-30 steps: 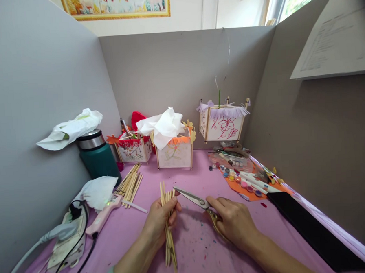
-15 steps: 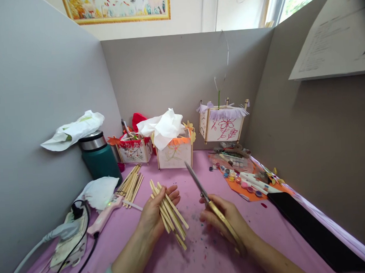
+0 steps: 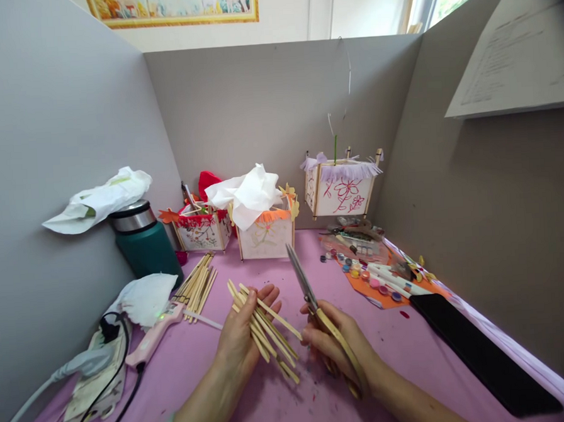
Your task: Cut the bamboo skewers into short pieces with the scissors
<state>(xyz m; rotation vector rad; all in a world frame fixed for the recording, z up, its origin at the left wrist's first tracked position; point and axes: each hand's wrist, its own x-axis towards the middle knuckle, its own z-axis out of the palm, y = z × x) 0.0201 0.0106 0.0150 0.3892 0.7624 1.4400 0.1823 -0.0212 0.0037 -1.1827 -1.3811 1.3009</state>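
Note:
Several pale wooden sticks [image 3: 271, 336] lie fanned across my left palm, the thumb pressed over them. My left hand [image 3: 243, 332] is palm up at the middle of the pink table. To its right, my right hand [image 3: 342, 340] holds scissors [image 3: 333, 329] with gold handles, their blades nearly together and pointing up and away. The fingertips of my right hand are at the lower end of one stick; whether they pinch it is hard to tell. More sticks [image 3: 198, 288] lie in a pile beyond my left hand.
At the left are a green bottle [image 3: 146, 249], a pink glue gun [image 3: 156, 336] and a power strip [image 3: 90, 378] with cables. Decorated paper lanterns [image 3: 266, 240] stand at the back. Paint pots [image 3: 374, 283] and a black slab [image 3: 483, 351] lie right.
My right hand and the scissors have moved slightly left, closer to the sticks. One stick now angles out from the bunch toward my right fingertips. The view has shifted a little.

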